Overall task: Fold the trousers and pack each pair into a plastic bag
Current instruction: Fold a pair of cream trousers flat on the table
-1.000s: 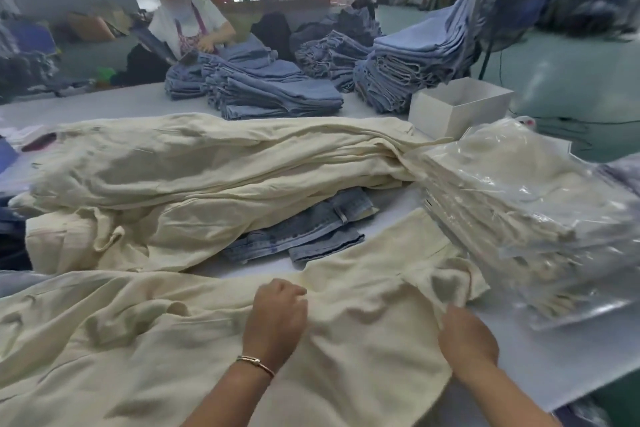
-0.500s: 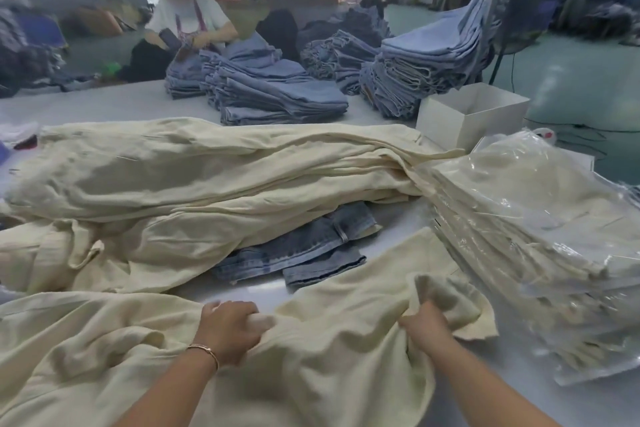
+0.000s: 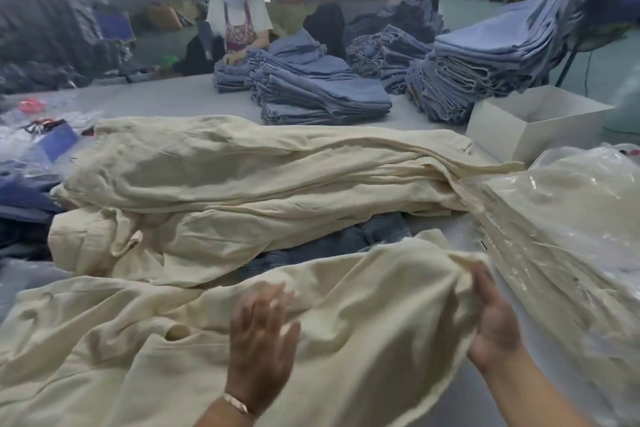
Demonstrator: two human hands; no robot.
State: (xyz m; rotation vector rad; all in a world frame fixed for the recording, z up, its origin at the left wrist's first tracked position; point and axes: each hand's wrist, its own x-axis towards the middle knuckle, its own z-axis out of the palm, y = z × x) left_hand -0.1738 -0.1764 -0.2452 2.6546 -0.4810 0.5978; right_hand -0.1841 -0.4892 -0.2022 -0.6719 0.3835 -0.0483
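Cream trousers [image 3: 363, 322] spread across the near table at six o'clock, left hand [image 3: 261, 345] now flat with fingers spread on the cloth, no longer bunching it, right hand [image 3: 493, 319] still pinching the hem at four o'clock, lifted higher beside the bagged stack [image 3: 568, 229].

Nothing here is showing any writing I can read: no label, brand, number or sign is coming through on the cloth, the bags or the box, and whatever print exists is blurring away.
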